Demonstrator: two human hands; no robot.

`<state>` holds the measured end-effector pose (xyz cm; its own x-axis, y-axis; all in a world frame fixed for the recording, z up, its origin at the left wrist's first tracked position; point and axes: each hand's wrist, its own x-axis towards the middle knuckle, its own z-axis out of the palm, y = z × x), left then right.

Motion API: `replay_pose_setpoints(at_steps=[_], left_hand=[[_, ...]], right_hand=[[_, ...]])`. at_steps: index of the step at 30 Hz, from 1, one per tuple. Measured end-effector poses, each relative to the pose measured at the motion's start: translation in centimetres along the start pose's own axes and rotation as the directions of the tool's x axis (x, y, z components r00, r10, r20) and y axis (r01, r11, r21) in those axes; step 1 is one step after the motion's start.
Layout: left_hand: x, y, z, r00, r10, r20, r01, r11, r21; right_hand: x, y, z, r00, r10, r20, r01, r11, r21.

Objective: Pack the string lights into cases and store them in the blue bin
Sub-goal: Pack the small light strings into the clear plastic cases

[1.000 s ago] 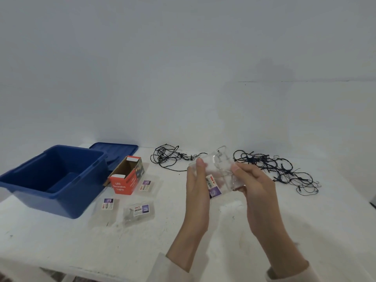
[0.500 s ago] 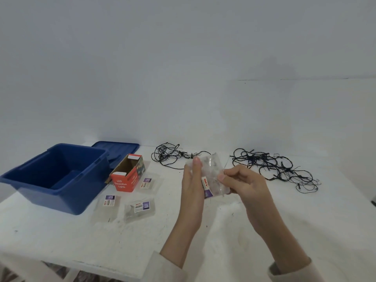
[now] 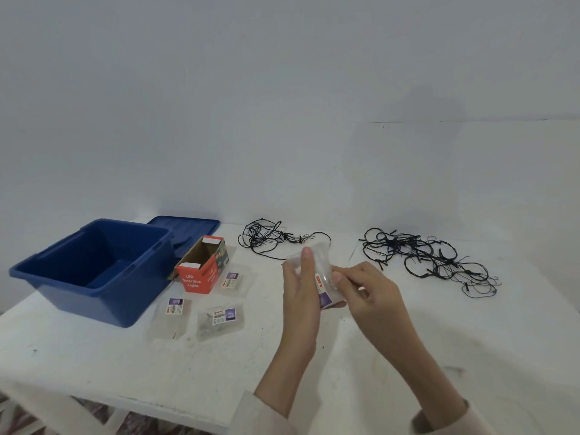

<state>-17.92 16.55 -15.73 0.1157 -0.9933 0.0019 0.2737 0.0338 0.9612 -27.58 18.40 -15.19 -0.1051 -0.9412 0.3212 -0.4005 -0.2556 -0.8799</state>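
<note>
A clear plastic case [image 3: 323, 271] with a red and purple label is held above the middle of the table. My left hand [image 3: 299, 287] grips it from the left side, and my right hand [image 3: 367, 287] pinches its right edge. Two tangles of black string lights lie at the back: a small one [image 3: 266, 238] and a larger one [image 3: 430, 262] to the right. The open blue bin [image 3: 94, 268] stands at the left with nothing visible inside. Three more clear cases [image 3: 221, 320] [image 3: 174, 312] [image 3: 233, 279] lie flat beside it.
An open red cardboard box [image 3: 202, 266] marked LED Decorative Lights lies next to the bin. The blue lid [image 3: 188, 229] lies behind the bin against the wall. The white table's front edge [image 3: 141, 403] runs along the lower left.
Both hands have lowered the clear case slightly and turned it more edge-on. My right hand's fingers have moved onto its right edge. Nothing else on the table moved.
</note>
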Motion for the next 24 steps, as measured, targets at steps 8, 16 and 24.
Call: replay_pose_setpoints(at_steps=[8, 16, 24], left_hand=[[0.0, 0.9, -0.1, 1.0, -0.016, 0.0, 0.016, 0.998, -0.068], [0.1, 1.2, -0.8, 0.999, 0.047, 0.015, -0.046, 0.997, -0.061], [0.4, 1.4, -1.7, 0.997, 0.033, -0.064, -0.036, 0.998, -0.052]], right_hand=[[-0.7, -0.3, 0.8, 0.992, -0.013, -0.122, 0.036, 0.981, 0.189], [-1.0, -1.3, 1.3, 1.0, -0.022, 0.003, 0.022, 0.991, 0.13], [-0.7, -1.6, 0.2, 0.987, 0.005, 0.158, -0.043, 0.97, 0.238]])
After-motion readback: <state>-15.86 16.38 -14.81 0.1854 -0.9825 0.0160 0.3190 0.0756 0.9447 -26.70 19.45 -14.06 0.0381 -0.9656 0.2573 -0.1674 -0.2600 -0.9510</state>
